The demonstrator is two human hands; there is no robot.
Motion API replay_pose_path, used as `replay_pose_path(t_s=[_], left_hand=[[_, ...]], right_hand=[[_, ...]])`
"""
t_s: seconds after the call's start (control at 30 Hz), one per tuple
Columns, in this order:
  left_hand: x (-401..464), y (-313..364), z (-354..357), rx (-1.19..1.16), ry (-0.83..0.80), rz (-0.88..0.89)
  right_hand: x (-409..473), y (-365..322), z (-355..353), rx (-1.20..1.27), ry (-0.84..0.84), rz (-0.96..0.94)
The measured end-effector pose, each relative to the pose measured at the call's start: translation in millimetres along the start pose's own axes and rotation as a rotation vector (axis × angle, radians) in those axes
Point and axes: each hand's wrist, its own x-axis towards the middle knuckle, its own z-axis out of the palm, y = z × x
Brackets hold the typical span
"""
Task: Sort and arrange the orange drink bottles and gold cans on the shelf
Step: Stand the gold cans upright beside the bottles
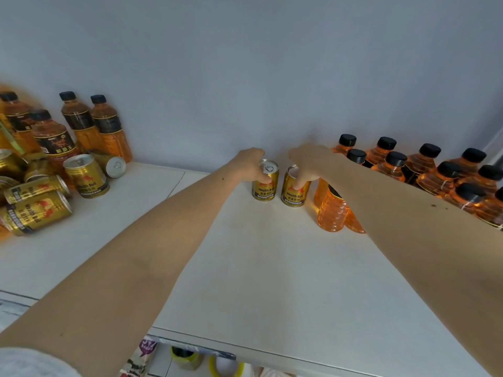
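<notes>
My left hand (251, 163) grips one upright gold metal can (265, 185); my right hand (306, 165) grips another gold can (294, 190) just beside it on the white shelf (272, 268).

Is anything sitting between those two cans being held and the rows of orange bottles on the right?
Nothing visible does. The right-hand can stands just beside the nearest orange bottle, with only a narrow strip of bare shelf between them.

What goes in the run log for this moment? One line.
left hand grips left can | right hand grips right can | both upright, beside bottle rows
</notes>
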Motion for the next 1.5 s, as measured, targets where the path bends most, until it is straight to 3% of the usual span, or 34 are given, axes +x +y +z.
replay_pose_path(t_s=[0.37, 0.7, 1.17, 1.5], left_hand=[[-65, -59, -38, -0.033, 0.073, -0.121], [-155, -176, -99, 0.017, 0.148, -0.228], [-238, -330, -172, 0.129, 0.144, -0.259], [-230, -367, -177, 0.082, 0.08, -0.239]], right_hand=[[-12, -74, -23, 0.027, 0.094, -0.182], [-8, -211, -56, 0.122, 0.05, -0.275], [17, -385, -78, 0.266, 0.135, -0.343], [51, -437, -70, 0.478, -0.037, -0.597]])
